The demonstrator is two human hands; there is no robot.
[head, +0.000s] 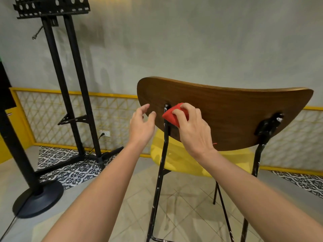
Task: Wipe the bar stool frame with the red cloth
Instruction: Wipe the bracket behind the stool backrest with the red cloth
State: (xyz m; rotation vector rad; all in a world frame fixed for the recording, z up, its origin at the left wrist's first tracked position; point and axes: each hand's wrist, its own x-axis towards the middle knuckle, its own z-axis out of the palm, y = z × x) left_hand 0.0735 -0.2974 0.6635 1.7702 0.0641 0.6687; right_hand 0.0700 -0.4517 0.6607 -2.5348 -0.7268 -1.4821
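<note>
Red first: pinching the red cloth point(170, 117) in the right hand point(194, 131), fingers curled over it, and pressing it onto the bar stool frame point(165, 137) just below the wooden backrest point(227, 110), probably to start high. Holding the left hand point(139, 128) beside it, fingers spread, touching nothing, likely readying to steady. Leaving the yellow seat point(183, 165) and black stand point(81, 84) beyond.

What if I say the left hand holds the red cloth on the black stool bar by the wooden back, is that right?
No. The head view shows the right hand holds the red cloth on the black stool bar by the wooden back; the left hand is empty.
</note>
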